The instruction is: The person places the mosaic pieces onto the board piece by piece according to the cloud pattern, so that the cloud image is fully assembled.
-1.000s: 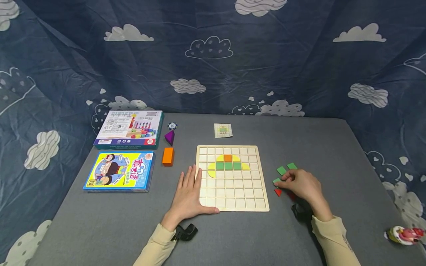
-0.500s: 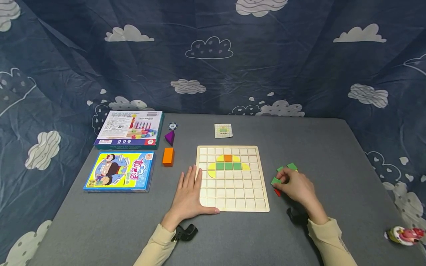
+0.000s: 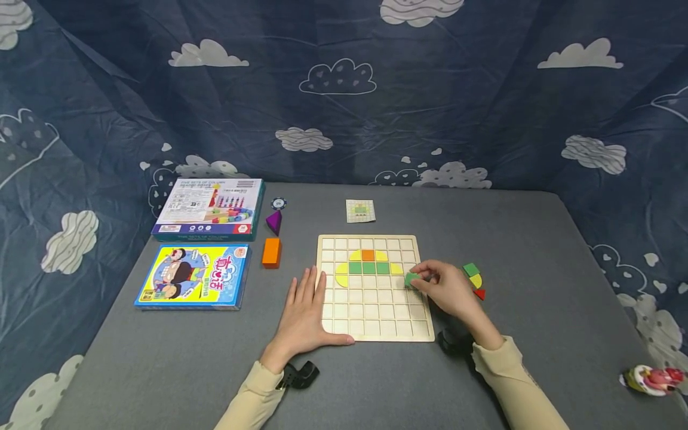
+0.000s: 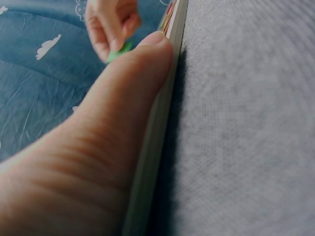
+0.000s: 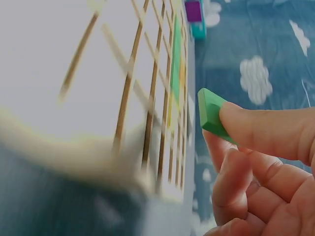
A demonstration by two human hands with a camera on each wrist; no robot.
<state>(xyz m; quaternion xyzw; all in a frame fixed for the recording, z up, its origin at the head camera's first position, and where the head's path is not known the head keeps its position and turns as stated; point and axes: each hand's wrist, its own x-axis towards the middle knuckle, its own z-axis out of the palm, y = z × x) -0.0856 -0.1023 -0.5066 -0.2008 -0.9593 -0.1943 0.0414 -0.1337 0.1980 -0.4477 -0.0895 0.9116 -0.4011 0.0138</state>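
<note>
A wooden grid board [image 3: 380,312] lies on the table; on it are an orange square tile [image 3: 368,255], a row of green square tiles [image 3: 369,269] and several yellow rounded pieces [image 3: 341,275]. My left hand [image 3: 302,316] rests flat on its left edge, thumb along the front corner. Between thumb and fingers my right hand [image 3: 450,291] pinches a green square tile [image 5: 210,112], held over the board's right side and tilted in the right wrist view. Right of that hand lie another green square tile [image 3: 471,270], a yellow piece [image 3: 475,280] and a red triangle [image 3: 480,294].
Behind the board is a small pattern card [image 3: 360,211]. At left stand a white box [image 3: 206,209] and a yellow-blue box [image 3: 192,278], with an orange block [image 3: 271,253], a purple pyramid [image 3: 274,222] and a chip [image 3: 278,203] beside them. A figurine [image 3: 653,380] stands far right.
My right hand has picked up a green square tile from the loose pieces and carried it left, over the board. My left hand has stayed in place.
</note>
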